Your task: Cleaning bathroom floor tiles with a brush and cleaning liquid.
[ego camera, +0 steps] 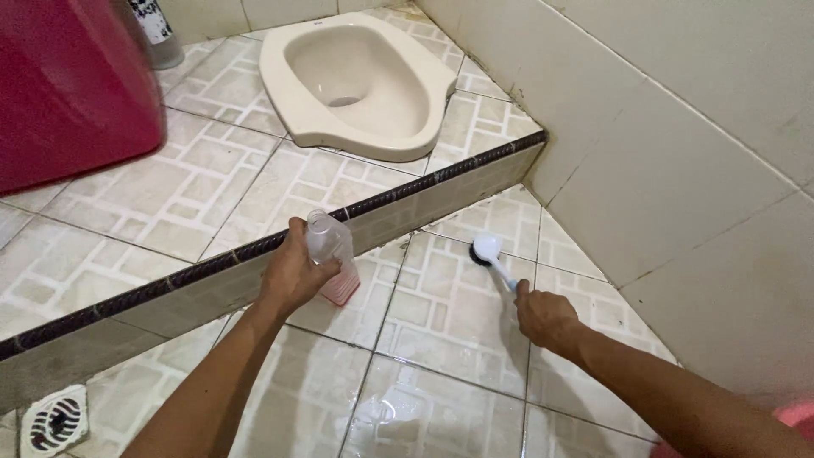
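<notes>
Clear bottle [331, 254] in left hand [292, 276]; right hand [547, 318] holds brush [490, 254].

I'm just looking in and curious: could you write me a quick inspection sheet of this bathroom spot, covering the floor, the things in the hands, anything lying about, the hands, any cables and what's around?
Surface: pale patterned floor tiles, wet and shiny on the lower level, with a raised tiled step edged in dark trim.
Job's things: clear plastic bottle with a little pink liquid; scrub brush with white head, bristles down on the floor.
Clutter: nothing seen.
Hands: left hand grips the bottle; right hand grips the brush handle.
Cables: nothing seen.
Surroundings: squat toilet pan on the step, red tub, floor drain grate, tiled wall.
</notes>
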